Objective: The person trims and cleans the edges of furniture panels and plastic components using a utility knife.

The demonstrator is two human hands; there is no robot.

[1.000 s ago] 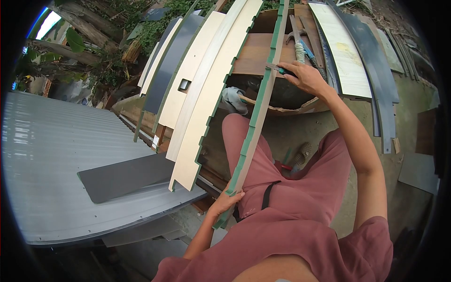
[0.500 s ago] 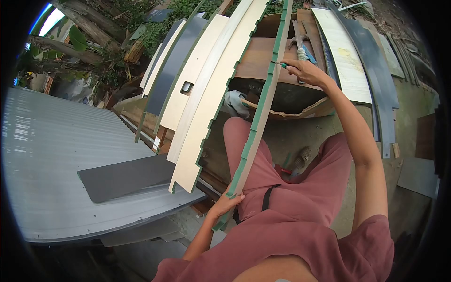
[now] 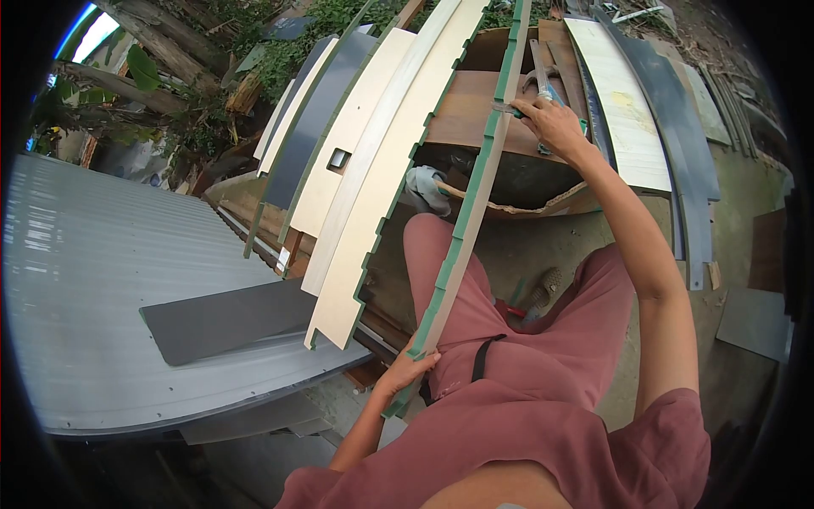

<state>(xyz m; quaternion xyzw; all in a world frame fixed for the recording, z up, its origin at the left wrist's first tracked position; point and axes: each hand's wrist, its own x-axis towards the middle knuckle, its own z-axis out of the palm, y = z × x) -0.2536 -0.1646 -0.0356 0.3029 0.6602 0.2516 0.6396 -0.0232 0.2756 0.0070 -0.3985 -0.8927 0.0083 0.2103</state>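
A long, narrow board (image 3: 475,195) with a notched green edge slants up from my lap. Near its lower end my left hand (image 3: 409,370) is closed around it. My right hand (image 3: 551,125) is closed on a green-handled tool (image 3: 516,112), its thin metal blade lying across the green edge high on the board. I cannot tell the tool's exact kind. Just behind my right hand, a claw hammer (image 3: 538,78) rests on brown wood. To the left lies a cream panel (image 3: 386,208) with a similar notched edge.
More long panels stand at left, one with a square hole (image 3: 338,159). Corrugated grey sheeting (image 3: 102,297) bears a dark flat board (image 3: 229,321). A brown box with a torn edge (image 3: 543,204) and grey cloth (image 3: 428,190) are ahead. White (image 3: 623,106) and grey planks (image 3: 678,119) lie right.
My right hand has shifted slightly right and turned, with more of the tool's blade now across the board's edge. My left hand and the board stay nearly where they were.
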